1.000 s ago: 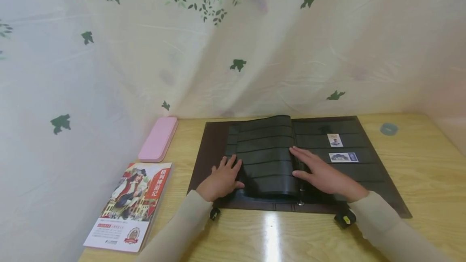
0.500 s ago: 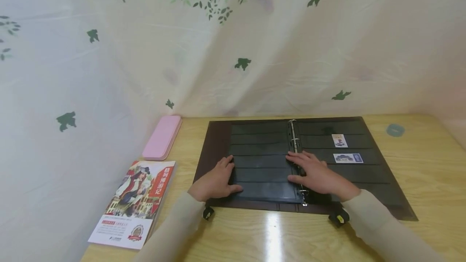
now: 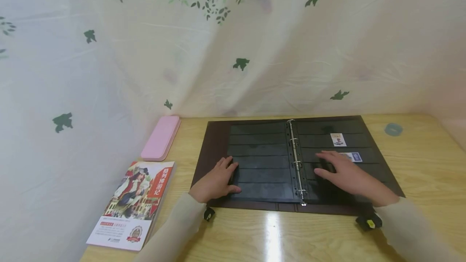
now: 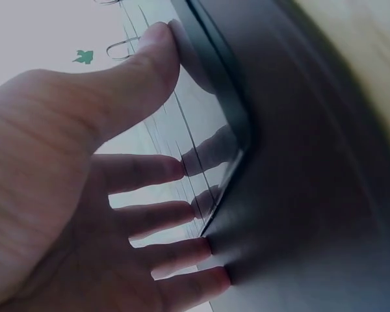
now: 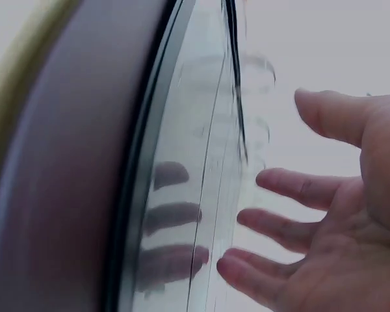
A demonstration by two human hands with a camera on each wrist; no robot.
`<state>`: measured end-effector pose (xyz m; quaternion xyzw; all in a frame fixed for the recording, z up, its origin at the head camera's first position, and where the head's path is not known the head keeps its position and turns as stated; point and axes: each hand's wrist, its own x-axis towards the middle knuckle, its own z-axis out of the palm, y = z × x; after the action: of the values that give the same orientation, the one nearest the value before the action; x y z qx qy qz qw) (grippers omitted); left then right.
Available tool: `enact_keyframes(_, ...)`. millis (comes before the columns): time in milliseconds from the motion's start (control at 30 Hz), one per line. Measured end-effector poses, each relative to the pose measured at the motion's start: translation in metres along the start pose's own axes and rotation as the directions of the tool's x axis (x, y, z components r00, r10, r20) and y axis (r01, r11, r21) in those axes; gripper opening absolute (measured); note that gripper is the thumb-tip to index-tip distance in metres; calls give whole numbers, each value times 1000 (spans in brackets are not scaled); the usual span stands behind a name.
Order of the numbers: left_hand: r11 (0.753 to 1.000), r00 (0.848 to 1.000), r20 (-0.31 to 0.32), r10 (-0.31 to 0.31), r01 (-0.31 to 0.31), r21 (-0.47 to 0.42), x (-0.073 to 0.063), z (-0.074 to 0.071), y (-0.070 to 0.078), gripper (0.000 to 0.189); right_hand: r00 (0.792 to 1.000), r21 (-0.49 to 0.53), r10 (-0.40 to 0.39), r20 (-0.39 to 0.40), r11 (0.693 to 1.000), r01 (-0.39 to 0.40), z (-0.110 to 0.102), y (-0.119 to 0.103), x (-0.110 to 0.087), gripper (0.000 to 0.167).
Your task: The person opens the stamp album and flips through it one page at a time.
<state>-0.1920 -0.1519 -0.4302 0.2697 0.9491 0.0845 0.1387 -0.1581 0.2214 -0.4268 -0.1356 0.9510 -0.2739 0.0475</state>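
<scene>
A stamp album (image 3: 214,140) with a dark brown cover lies spread on the table, its black pocket pages on both sides of a metal ring spine (image 3: 295,157). My left hand (image 3: 217,179) rests with fingers spread at the outer edge of the left page (image 3: 262,161); in the left wrist view its fingertips (image 4: 198,211) touch the page and cover. Over the right page (image 3: 327,126) hovers my right hand (image 3: 349,175), fingers extended and holding nothing, their reflections showing on the page in the right wrist view. One stamp (image 3: 338,139) sits in an upper pocket; another stamp (image 3: 354,157) below is partly hidden by the right hand.
Left of the album lie a pink case (image 3: 161,138) and a paperback book (image 3: 131,205) with an illustrated cover. A small round translucent disc (image 3: 393,129) is on the table (image 3: 426,161) at the back right. A patterned curtain (image 3: 204,80) hangs behind the table.
The black page curved up over the left side has come down flat, baring the ring spine. My right hand has moved from the spine to the right page; the left stays at the left edge.
</scene>
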Motion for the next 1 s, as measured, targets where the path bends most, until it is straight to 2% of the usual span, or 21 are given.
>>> enact_keyframes(233, 1000, 1000, -2, -1, 1, 11, -2, -1, 1, 79, 993, -112, 101, -65, 988, -108, -17, 41, -28, 67)
enact_keyframes(433, 1000, 1000, -2, 10, -10, 26, -2, -2, 3, 79, 986, -122, 149, -77, 980, -158, -25, 67, -48, 68)
enact_keyframes(567, 1000, 1000, 2, 3, -3, 30, -2, -2, 3, 79, 980, -106, 187, -70, 975, -194, -28, 74, -55, 71)
enact_keyframes(800, 999, 1000, 4, 2, -2, 33, -2, -3, 4, 79, 976, -70, 197, -89, 977, -203, -31, 77, -57, 73)
enact_keyframes(1000, 999, 1000, -3, 9, -9, 38, -1, -3, 4, 79, 972, -92, 224, -73, 969, -230, -34, 76, -55, 75)
